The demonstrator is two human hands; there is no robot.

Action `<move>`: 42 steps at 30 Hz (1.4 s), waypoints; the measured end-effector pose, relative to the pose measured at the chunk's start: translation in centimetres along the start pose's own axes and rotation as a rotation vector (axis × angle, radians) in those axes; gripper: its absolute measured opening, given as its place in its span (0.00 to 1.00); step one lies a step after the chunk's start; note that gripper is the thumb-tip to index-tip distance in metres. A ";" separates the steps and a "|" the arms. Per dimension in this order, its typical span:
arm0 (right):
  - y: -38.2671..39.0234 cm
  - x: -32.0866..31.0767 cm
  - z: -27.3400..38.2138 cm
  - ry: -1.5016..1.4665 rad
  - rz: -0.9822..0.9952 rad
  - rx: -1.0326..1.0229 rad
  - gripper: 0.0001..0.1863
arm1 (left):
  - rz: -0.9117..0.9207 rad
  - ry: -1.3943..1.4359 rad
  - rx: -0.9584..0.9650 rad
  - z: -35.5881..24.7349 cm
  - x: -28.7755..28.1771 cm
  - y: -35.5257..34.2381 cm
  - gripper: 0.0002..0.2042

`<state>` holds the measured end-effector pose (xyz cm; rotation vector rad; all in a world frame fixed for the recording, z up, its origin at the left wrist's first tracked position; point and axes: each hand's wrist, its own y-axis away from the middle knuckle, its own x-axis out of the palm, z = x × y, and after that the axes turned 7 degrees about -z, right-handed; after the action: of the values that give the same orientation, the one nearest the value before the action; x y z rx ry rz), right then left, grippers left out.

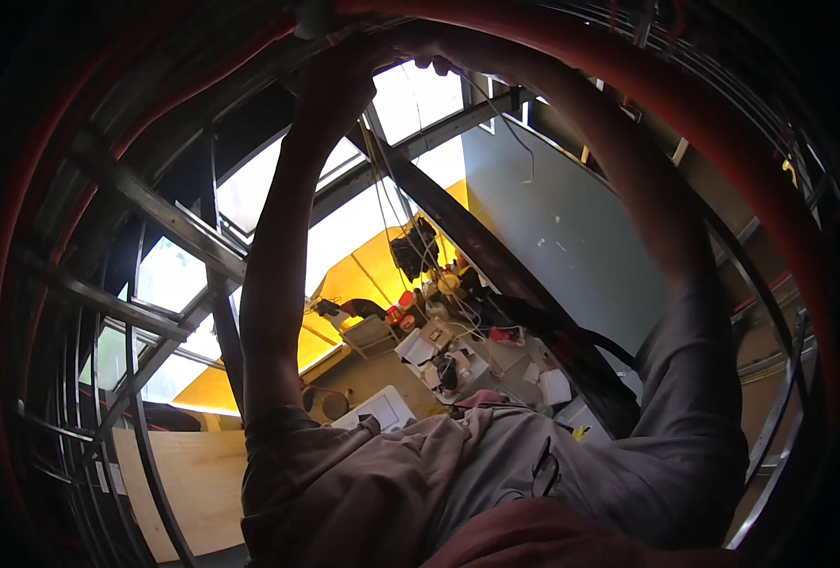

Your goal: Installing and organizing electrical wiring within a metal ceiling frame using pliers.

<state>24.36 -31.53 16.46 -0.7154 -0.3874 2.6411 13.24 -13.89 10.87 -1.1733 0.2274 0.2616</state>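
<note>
Both my arms reach up to the shadowed upper part of the head view. My left hand (344, 71) is closed near several thin cables (380, 161) that hang down from around it; what it grips is too dark to tell. My right hand (425, 52) has its fingers curled beside the left one, on something I cannot make out. A red pipe (571, 38) arches just above my hands, among dark metal framing (439, 123). A pale wire (529, 151) dangles below my right hand.
Metal bars (164, 237) criss-cross at the left over bright panes. A dark beam (496, 265) runs diagonally beside a grey board (553, 246). Below lie yellow panels (363, 270), a cluttered worktop (420, 350) and a plywood sheet (174, 483). More framing lines the right side.
</note>
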 end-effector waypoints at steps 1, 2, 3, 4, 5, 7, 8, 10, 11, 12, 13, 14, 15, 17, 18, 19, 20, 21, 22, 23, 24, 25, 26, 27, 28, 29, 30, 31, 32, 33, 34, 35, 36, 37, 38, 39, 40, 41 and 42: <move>0.0 0.1 -0.8 -0.006 -0.034 -0.007 0.20 | 0.004 -0.013 -0.014 -0.1 0.0 -0.1 0.21; 0.0 0.2 -1.6 -0.013 -0.072 -0.018 0.20 | 0.004 -0.011 -0.012 -0.2 0.1 -0.2 0.21; -0.1 0.4 -2.4 -0.019 -0.105 -0.023 0.20 | -0.016 -0.003 -0.007 -0.2 0.1 -0.3 0.22; 0.2 0.5 -2.9 -0.026 -0.132 -0.023 0.20 | -0.034 0.006 -0.004 -0.2 0.3 -0.1 0.22; 0.4 0.6 -3.4 -0.032 -0.153 -0.023 0.20 | -0.032 0.006 -0.005 -0.1 0.5 0.0 0.22; 0.4 0.5 -3.5 -0.035 -0.167 -0.028 0.20 | 0.049 -0.017 -0.009 0.3 0.6 0.2 0.22; 0.3 0.6 -3.3 -0.037 -0.156 -0.033 0.20 | 0.054 -0.023 -0.013 0.6 0.5 0.4 0.22; 0.7 0.6 -2.9 -0.035 -0.136 -0.024 0.20 | -0.026 0.051 0.020 0.6 0.5 0.5 0.21; 0.9 0.4 -2.7 -0.030 -0.135 -0.014 0.20 | -0.020 0.065 0.025 0.4 0.5 0.5 0.21; 0.8 0.2 -2.5 -0.023 -0.135 -0.011 0.20 | -0.046 0.173 0.025 0.2 0.5 0.5 0.20; 0.5 -0.1 -2.3 -0.016 -0.131 -0.016 0.20 | -0.076 0.271 0.022 0.3 0.4 0.3 0.18; 0.7 -0.2 -2.3 -0.015 -0.130 -0.016 0.20 | -0.076 0.276 0.026 0.4 0.4 0.2 0.18; 1.0 -0.3 -2.5 -0.019 -0.139 -0.011 0.20 | -0.046 0.208 0.014 0.4 0.5 0.0 0.17; 1.1 0.2 -2.9 -0.027 -0.138 -0.012 0.20 | -0.021 0.121 -0.009 0.6 0.0 0.3 0.15; 1.2 0.3 -3.1 -0.027 -0.144 -0.010 0.20 | -0.031 0.071 0.046 0.5 0.0 0.4 0.15; 1.2 0.3 -3.3 -0.026 -0.152 -0.012 0.20 | -0.041 0.022 0.101 0.6 0.0 0.5 0.14; 1.1 0.3 -3.5 -0.029 -0.159 -0.017 0.20 | -0.042 0.017 0.100 0.7 -0.1 0.5 0.14; 1.0 0.7 -3.7 -0.023 -0.162 -0.021 0.19 | -0.021 0.020 0.080 0.9 -0.2 0.6 0.14; 1.2 0.7 -3.9 -0.022 -0.180 -0.024 0.19 | 0.004 0.035 0.072 0.9 0.1 0.4 0.13; 1.4 0.8 -4.2 -0.023 -0.197 -0.026 0.19 | 0.003 0.039 0.076 1.0 0.3 0.2 0.13; 1.5 0.9 -4.4 -0.023 -0.209 -0.028 0.19 | 0.002 0.055 0.075 1.0 0.5 0.0 0.14; 1.6 0.9 -4.5 -0.025 -0.221 -0.027 0.19 | 0.001 0.070 0.075 0.9 0.5 -0.3 0.14; 1.7 0.8 -4.5 -0.025 -0.229 -0.033 0.19 | 0.001 0.071 0.079 0.8 0.4 -0.5 0.14; 1.7 0.8 -4.6 -0.030 -0.236 -0.034 0.19 | 0.051 0.103 0.020 0.7 0.3 -0.6 0.14; 1.8 0.9 -4.7 -0.032 -0.238 -0.035 0.19 | 0.100 0.134 -0.040 0.6 0.1 -0.7 0.15; 1.8 0.8 -4.6 -0.032 -0.243 -0.040 0.19 | 0.100 0.133 -0.039 0.8 0.0 -0.7 0.15; 1.8 0.8 -4.6 -0.035 -0.247 -0.044 0.19 | 0.101 0.124 -0.007 0.9 -0.2 -0.6 0.15; 1.7 0.8 -4.6 -0.039 -0.250 -0.047 0.19 | 0.105 0.115 0.024 1.0 -0.4 -0.5 0.15; 1.6 0.8 -4.7 -0.040 -0.253 -0.049 0.19 | 0.106 0.112 0.025 1.1 -0.4 -0.5 0.15; 1.5 0.8 -4.7 -0.042 -0.256 -0.054 0.19 | 0.100 0.111 0.033 1.1 -0.5 -0.4 0.14; 1.5 0.8 -4.7 -0.043 -0.258 -0.053 0.19 | 0.093 0.112 0.043 0.9 -0.5 -0.6 0.14; 1.4 0.8 -4.6 -0.041 -0.264 -0.056 0.19 | 0.092 0.111 0.045 0.7 -0.6 -0.7 0.14; 1.3 0.9 -4.6 -0.042 -0.265 -0.058 0.19 | 0.099 0.115 0.048 0.6 -0.8 -0.8 0.13; 1.3 0.9 -4.6 -0.042 -0.270 -0.061 0.19 | 0.108 0.120 0.053 0.4 -0.9 -0.9 0.13; 1.2 0.8 -4.6 -0.043 -0.274 -0.060 0.19 | 0.108 0.122 0.057 0.3 -1.0 -1.1 0.13; 1.2 0.7 -4.6 -0.045 -0.274 -0.062 0.19 | 0.119 0.200 0.004 0.2 -1.1 -1.2 0.10; 1.2 0.7 -4.6 -0.044 -0.280 -0.063 0.19 | 0.130 0.275 -0.050 0.0 -1.3 -1.2 0.08; 1.2 0.7 -4.7 -0.044 -0.282 -0.063 0.19 | 0.129 0.275 -0.050 -0.1 -1.4 -1.2 0.08; 1.2 0.7 -4.8 -0.045 -0.288 -0.064 0.19 | 0.135 0.333 -0.124 -0.4 -1.4 -1.3 0.08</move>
<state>26.01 -31.57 11.78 -0.5718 -0.5461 2.3851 12.28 -14.81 12.32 -1.3243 0.5907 0.1990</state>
